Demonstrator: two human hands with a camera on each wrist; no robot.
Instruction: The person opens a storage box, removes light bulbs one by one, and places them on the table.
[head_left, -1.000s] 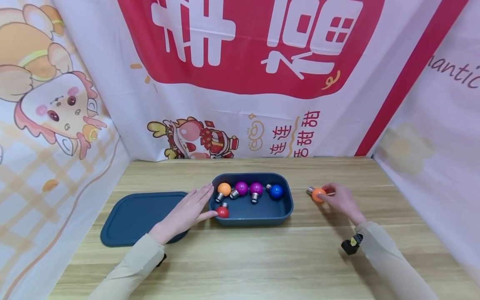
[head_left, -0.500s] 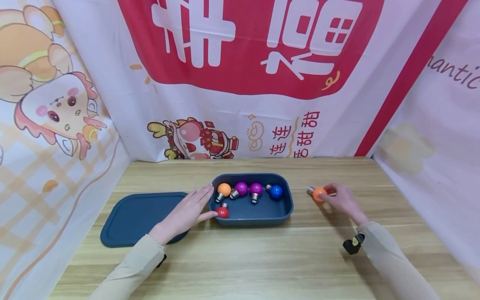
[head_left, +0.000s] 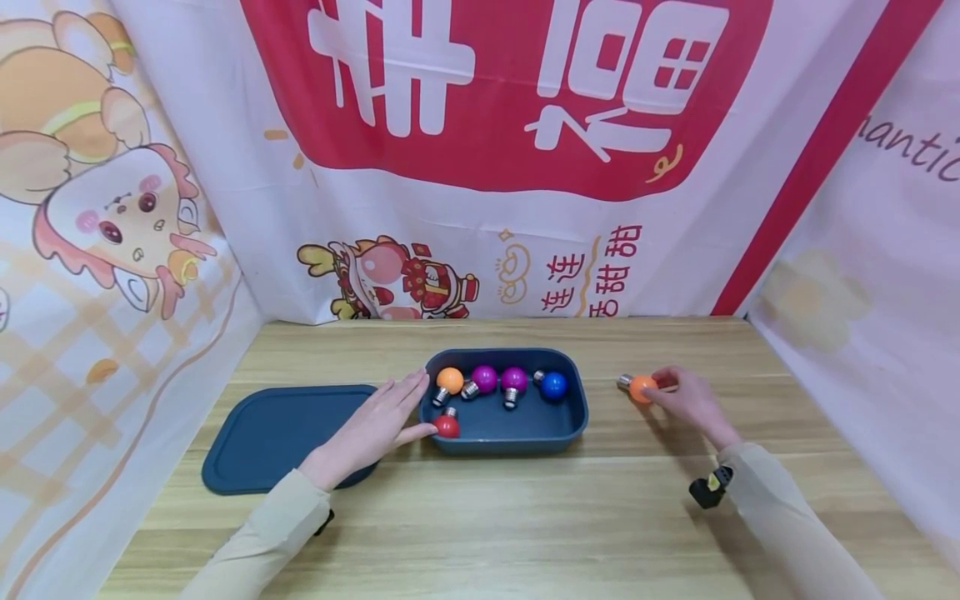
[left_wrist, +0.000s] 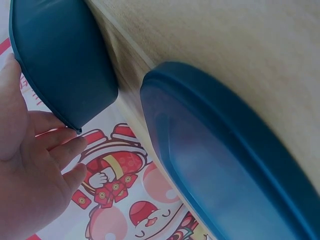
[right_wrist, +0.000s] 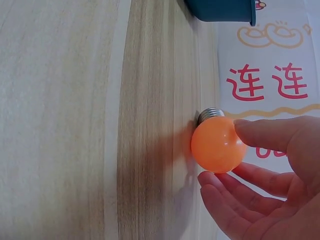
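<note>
My right hand pinches an orange bulb between thumb and fingers, right of the blue box; its metal base points left. In the right wrist view the thumb lies on the orange ball, with fingertips below it. My left hand rests its fairly straight fingers on the left rim of the box, thumb by the red bulb. Inside are also a light orange bulb, two purple bulbs and a blue bulb. The left wrist view shows fingers at the box wall.
A dark blue lid lies flat on the wooden table left of the box, partly behind my left forearm. Printed cloth hangs along the table's back edge and both sides.
My right hand and the orange bulb have shifted very slightly to the right in the head view. The left hand keeps its place on the box.
</note>
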